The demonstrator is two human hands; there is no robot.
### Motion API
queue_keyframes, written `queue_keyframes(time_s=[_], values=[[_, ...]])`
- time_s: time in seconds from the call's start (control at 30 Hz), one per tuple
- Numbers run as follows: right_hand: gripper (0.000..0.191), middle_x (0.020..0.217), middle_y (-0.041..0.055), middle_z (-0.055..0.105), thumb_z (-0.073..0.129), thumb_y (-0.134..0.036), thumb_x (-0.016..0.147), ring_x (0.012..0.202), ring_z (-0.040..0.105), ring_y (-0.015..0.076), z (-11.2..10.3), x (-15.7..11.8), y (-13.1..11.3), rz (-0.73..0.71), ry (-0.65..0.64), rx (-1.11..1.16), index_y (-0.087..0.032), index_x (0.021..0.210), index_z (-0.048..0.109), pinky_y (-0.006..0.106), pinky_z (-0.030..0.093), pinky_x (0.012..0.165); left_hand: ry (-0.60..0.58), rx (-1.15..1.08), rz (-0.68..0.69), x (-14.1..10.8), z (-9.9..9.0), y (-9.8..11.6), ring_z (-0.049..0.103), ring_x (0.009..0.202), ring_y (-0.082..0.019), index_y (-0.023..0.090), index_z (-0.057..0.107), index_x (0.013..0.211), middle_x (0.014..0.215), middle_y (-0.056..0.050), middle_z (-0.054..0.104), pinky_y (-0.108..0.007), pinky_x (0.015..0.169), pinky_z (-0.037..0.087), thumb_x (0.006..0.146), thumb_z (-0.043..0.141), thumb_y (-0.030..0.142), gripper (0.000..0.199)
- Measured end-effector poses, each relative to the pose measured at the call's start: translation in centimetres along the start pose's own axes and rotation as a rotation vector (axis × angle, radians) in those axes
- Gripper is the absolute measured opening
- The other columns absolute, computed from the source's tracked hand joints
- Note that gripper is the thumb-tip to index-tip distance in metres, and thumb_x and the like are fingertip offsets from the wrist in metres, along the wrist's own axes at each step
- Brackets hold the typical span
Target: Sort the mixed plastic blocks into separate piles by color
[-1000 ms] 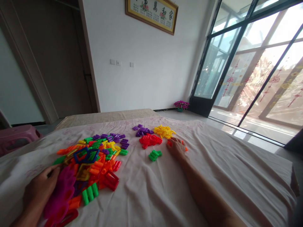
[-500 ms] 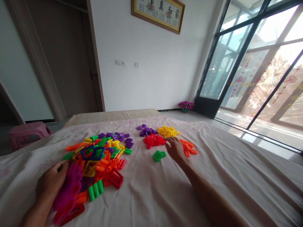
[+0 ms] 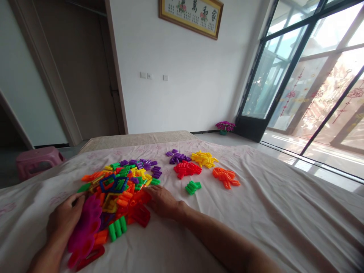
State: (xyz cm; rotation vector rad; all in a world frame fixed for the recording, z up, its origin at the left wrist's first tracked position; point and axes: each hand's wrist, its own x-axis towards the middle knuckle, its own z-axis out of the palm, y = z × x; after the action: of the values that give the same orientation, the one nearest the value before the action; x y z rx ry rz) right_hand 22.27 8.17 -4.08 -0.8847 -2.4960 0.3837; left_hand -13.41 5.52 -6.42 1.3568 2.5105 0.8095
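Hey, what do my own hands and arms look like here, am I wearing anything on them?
Your left hand and right hand are bare, without gloves. No sleeve, watch or bracelet shows on either side. The fingers are too unclear to rule out a ring.

single-colour piles: 5 | mixed heap: 1 | blocks: apparently dozens | stool: 1 | wall plates: 3
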Motion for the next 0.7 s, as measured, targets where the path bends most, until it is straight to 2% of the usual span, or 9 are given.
queue_keyframes(time_s=[0.13, 0.27, 0.37, 0.5, 0.6, 0.7], values=[[0.043, 0.117, 0.0095, 0.068, 0.064, -0.036, 0.094, 0.106, 0.061, 0.0241, 0.1, -0.4, 0.0, 0.054, 0.012, -0.093, -0.02, 0.133, 0.057, 0.036, 0.05, 0.094, 0.0, 0.022, 0.007, 0.0, -0.1, 0.1, 0.069, 0.094, -0.04, 0.02, 0.071, 0.119, 0.105, -0.018, 0.075, -0.043, 0.077, 0.051, 0.088, 0.038, 0.055, 0.058], [0.025, 0.108, 0.0074, 0.066, 0.063, -0.036, 0.095, 0.1, 0.059, 0.0227, -0.5, -0.9, 0.4, 0.081, 0.009, -0.169, -0.022, 0.115, 0.067, 0.034, 0.05, 0.087, -0.005, 0.048, -0.012, 0.0, 0.0, 0.1, 0.068, 0.094, -0.039, 0.02, 0.07, 0.121, 0.105, -0.018, 0.074, -0.044, 0.077, 0.051, 0.09, 0.034, 0.057, 0.06], [0.021, 0.106, 0.007, 0.066, 0.062, -0.036, 0.096, 0.099, 0.059, 0.0215, -1.9, -1.0, 1.3, 0.147, 0.101, -0.181, -0.023, 0.109, 0.07, 0.032, 0.048, 0.087, -0.014, 0.043, -0.016, 0.1, 0.1, 0.0, 0.068, 0.094, -0.038, 0.021, 0.069, 0.122, 0.104, -0.016, 0.074, -0.043, 0.079, 0.051, 0.091, 0.033, 0.057, 0.06], [0.026, 0.114, 0.0075, 0.064, 0.061, -0.035, 0.097, 0.104, 0.06, 0.0213, -4.9, -1.1, 3.9, 0.336, 0.296, -0.202, -0.025, 0.119, 0.068, 0.03, 0.047, 0.087, -0.01, 0.029, -0.002, 0.3, 0.3, -0.2, 0.068, 0.097, -0.039, 0.021, 0.07, 0.121, 0.107, -0.017, 0.074, -0.044, 0.081, 0.051, 0.091, 0.032, 0.057, 0.06], [0.028, 0.12, 0.0077, 0.063, 0.059, -0.032, 0.097, 0.104, 0.061, 0.0204, -7.0, -1.5, 6.6, 0.518, 0.376, -0.217, -0.024, 0.122, 0.068, 0.028, 0.047, 0.082, -0.003, 0.026, -0.005, 0.3, 0.4, -0.2, 0.067, 0.098, -0.039, 0.022, 0.07, 0.12, 0.108, -0.017, 0.074, -0.045, 0.082, 0.051, 0.091, 0.031, 0.057, 0.06], [0.03, 0.122, 0.009, 0.062, 0.058, -0.026, 0.096, 0.104, 0.062, 0.0207, -8.5, -2.1, 8.9, 0.646, 0.43, -0.234, -0.022, 0.124, 0.069, 0.028, 0.047, 0.085, -0.007, 0.028, -0.009, 0.3, 0.4, -0.3, 0.067, 0.098, -0.04, 0.022, 0.07, 0.12, 0.108, -0.018, 0.074, -0.045, 0.083, 0.05, 0.091, 0.03, 0.057, 0.06]])
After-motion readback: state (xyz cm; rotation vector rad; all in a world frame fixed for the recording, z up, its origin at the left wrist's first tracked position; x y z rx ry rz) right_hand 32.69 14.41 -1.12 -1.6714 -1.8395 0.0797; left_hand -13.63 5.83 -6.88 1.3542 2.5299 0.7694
